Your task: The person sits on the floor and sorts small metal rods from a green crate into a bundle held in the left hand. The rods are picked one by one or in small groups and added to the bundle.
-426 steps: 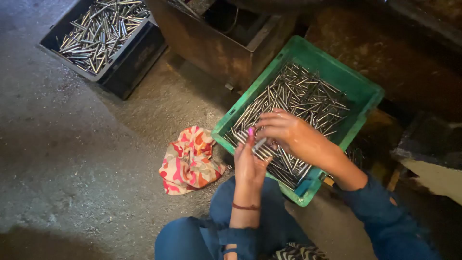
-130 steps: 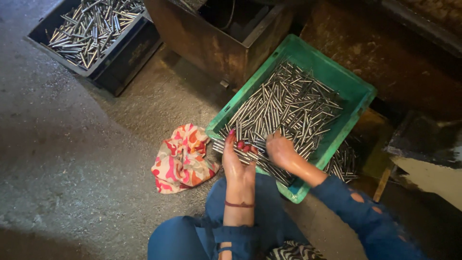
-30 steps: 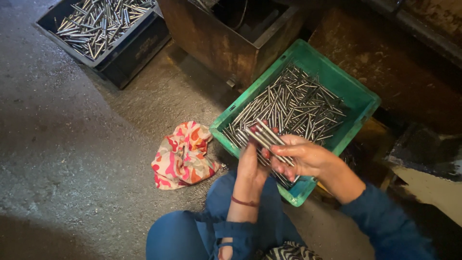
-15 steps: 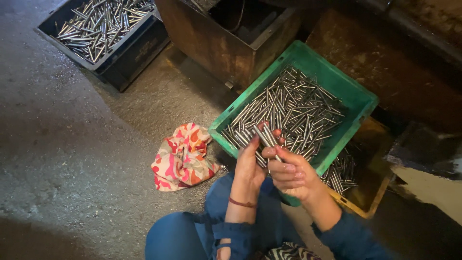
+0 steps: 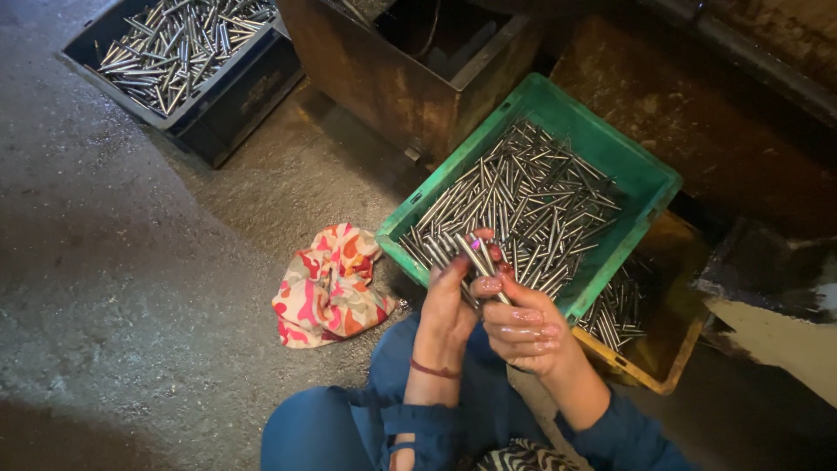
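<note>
A bundle of thin metal rods (image 5: 473, 257) stands between both hands, just over the near corner of a green plastic crate (image 5: 645, 179) filled with several more rods. My left hand (image 5: 451, 296) cups the bundle from the left, fingers upright. My right hand (image 5: 521, 327), oily and glistening, closes on the lower ends of the same rods from the right. Both hands hover above my blue-clad knees.
A patterned red and cream cloth (image 5: 327, 286) lies on the concrete floor left of the crate. A black crate (image 5: 234, 98) of rods sits at top left, a rusty metal box (image 5: 410, 83) behind, and a yellow crate (image 5: 663, 366) with rods under the green one.
Over the last second my right hand drew back from the green crate toward my body and now grips the rod bundle together with my left hand.
</note>
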